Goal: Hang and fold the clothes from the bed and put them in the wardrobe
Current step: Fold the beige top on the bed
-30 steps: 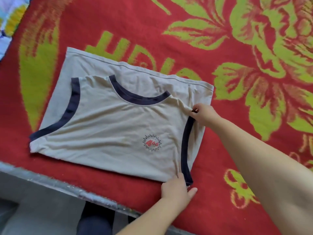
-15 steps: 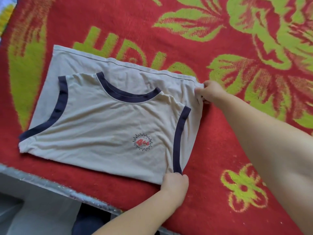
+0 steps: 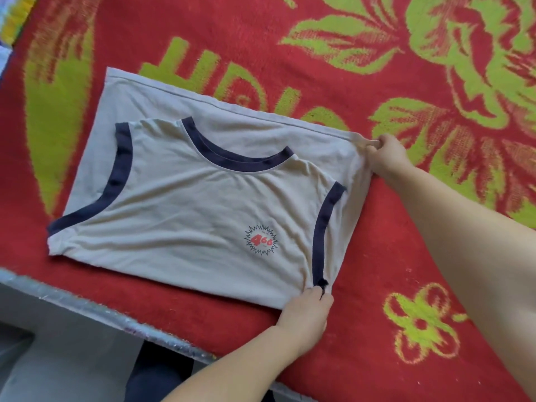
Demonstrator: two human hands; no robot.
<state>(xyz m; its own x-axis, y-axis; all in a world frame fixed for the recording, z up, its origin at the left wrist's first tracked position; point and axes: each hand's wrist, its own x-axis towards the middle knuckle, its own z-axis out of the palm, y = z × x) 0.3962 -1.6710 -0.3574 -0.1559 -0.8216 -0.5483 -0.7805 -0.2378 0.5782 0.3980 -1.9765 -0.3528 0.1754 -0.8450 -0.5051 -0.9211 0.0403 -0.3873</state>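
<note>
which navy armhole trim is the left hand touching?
The one right of the red logo: that armhole trim ends at the left hand. The other lies at the vest's far side.

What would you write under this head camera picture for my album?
Both hands, left hand and right hand, pinch a folded beige tank top on a red blanket.

Logo small print illegible

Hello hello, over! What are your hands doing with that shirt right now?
Left hand pinches near corner of sleeveless shirt. Right hand pinches far hem corner. Shirt folded in half, flat on red blanket. Nothing in the way.
</note>
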